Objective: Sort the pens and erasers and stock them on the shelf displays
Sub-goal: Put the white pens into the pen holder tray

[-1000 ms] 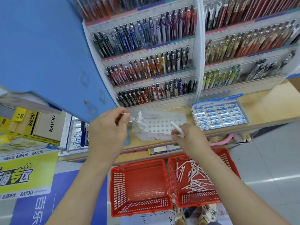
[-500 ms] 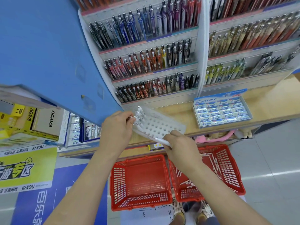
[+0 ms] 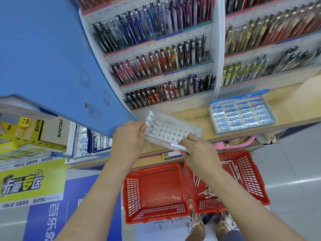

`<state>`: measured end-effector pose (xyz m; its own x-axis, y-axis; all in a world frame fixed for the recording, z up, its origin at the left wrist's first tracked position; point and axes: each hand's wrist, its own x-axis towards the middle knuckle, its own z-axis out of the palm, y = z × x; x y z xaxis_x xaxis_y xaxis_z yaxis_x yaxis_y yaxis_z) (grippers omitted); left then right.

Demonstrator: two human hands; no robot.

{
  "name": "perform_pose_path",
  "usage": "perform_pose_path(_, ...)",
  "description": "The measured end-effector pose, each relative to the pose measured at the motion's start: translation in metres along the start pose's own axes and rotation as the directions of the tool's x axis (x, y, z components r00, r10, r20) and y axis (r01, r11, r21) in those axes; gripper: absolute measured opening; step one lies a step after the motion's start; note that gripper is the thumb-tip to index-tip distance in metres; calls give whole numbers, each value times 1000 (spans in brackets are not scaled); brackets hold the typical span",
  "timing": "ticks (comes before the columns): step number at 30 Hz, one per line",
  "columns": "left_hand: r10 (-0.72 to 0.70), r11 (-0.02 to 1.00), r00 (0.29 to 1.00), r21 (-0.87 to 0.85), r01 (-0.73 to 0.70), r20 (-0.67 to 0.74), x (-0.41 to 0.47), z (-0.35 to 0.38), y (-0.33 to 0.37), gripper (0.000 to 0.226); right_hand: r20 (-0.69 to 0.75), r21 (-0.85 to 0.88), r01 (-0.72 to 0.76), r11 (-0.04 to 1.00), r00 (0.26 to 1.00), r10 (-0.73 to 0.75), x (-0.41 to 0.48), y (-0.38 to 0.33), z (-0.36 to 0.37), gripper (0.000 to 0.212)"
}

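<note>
White pen [image 3: 179,147] at tilted perforated tray [image 3: 175,130] (others [image 3: 149,119] slotted left).

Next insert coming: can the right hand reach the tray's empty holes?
Probably yes: right hand holds a pen at the tray; its empty holes lie uncovered; left hand grips only one end.

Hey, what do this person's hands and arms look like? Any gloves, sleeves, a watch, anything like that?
Nothing is worn on either. The left hand and the right hand are bare: no gloves, and no rings that show. The left forearm and the right forearm are bare down to the picture's lower edge, with no sleeve, watch or bracelet in view.
</note>
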<state>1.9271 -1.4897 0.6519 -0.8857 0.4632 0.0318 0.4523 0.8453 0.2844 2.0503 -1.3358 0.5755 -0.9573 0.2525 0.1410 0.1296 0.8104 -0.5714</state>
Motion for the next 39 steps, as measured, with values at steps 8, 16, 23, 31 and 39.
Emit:
perform_pose_path(8,-140,990,990,4,140,15,10,-3,12,14,-51,10,-34,999,998,34,8,8,-1,16)
perform_pose_path(16,-194,931,978,327,161,72,23,4,16,10,-58,19,-61,998,996,62,14,8,-4,14)
perform_pose_path(23,-162,947,983,294,130,86,21,-6,19,14,146,54,-188,981,973,179,26,2,-23,25)
perform_pose_path(31,-36,864,956,-471,176,290,-34,-13,72,27,339,916,-401,11,788,514,45,-22,-64,44)
perform_pose_path(39,-224,277,876,-834,478,427,-44,-20,75,13,353,934,-340,-107,841,410,40,-26,-70,20)
